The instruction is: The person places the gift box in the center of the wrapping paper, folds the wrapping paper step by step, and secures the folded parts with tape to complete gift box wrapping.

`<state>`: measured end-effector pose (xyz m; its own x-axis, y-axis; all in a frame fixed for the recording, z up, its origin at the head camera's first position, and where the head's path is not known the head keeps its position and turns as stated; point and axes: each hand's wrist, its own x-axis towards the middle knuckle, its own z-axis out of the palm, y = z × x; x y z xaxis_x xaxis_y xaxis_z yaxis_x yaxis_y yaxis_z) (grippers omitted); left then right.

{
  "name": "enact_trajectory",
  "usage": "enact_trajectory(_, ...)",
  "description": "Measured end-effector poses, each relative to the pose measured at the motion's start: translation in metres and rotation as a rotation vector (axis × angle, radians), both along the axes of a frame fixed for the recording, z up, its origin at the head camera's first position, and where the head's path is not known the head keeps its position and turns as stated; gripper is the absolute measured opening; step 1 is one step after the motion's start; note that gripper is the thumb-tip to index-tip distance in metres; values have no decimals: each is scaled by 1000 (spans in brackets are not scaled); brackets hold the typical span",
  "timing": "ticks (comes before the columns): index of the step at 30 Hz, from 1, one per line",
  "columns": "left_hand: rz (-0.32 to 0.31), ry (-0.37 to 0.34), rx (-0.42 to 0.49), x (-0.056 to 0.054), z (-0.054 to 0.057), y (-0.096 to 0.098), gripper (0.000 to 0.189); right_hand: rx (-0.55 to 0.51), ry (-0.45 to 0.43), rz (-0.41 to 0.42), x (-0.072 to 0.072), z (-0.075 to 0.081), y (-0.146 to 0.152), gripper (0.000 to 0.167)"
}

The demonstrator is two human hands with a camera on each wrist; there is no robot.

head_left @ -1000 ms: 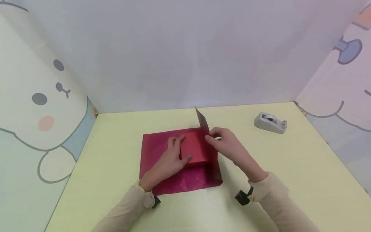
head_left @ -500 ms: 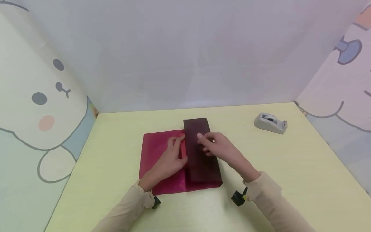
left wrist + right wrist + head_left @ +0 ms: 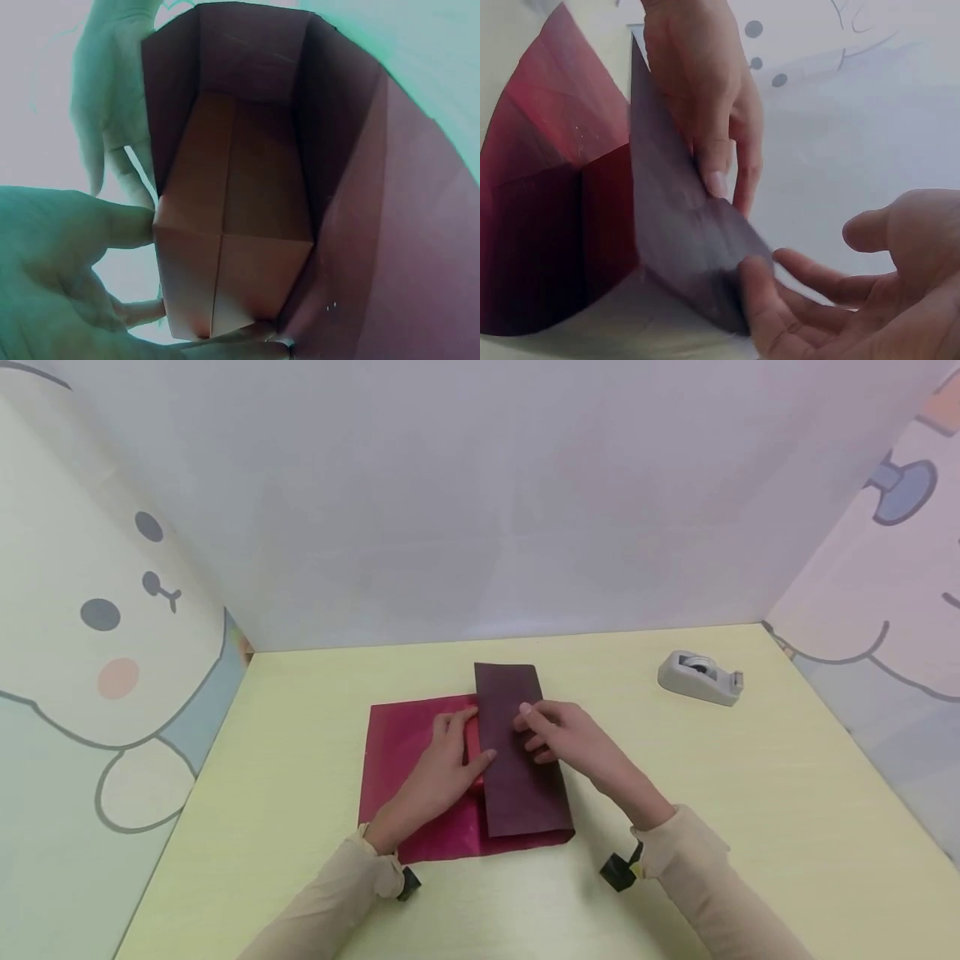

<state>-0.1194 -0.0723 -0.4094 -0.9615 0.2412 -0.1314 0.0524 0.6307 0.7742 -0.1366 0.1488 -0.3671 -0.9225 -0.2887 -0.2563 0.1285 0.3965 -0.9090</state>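
Fingers of the right hand [image 3: 573,739] are slightly bent and spaced apart over the dark flap [image 3: 517,797], pinching nothing, with the thumb raised clear of them; fingertips seem to touch the paper. What matters most, I judge, is the flap's free left edge: its long axis runs from near to far across the counter [image 3: 300,752], the far end leaning a little left. That edge passes right beside the left hand [image 3: 438,777], whose thumb overlaps it, so the left thumb is nearer to it than the right fingertips, which lie farther right. Below the flap sits the red box [image 3: 255,274], only a narrow strip showing from above; the left thumb and fingers grip its left end, spread between its corners. Box and flap lie toward the right side of the magenta sheet [image 3: 397,735], directly under the right fingers.
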Motion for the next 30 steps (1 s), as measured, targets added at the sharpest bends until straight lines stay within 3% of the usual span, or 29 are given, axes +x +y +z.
enact_trajectory(5,21,41,-20,-1,-1,2,85,-131,67,-156,-2,-18,13,33)
enact_trajectory(9,-14,32,-3,-1,-2,3,77,-97,93,-269,-3,-34,23,35)
enact_trajectory(15,-42,18,-17,0,-2,4,63,-4,83,-216,-8,-48,24,43)
enact_trajectory(23,-88,11,-29,5,-2,8,69,-2,97,-265,-15,-55,21,33)
enact_trajectory(30,-92,21,-4,6,-2,10,70,122,178,-95,4,-56,29,34)
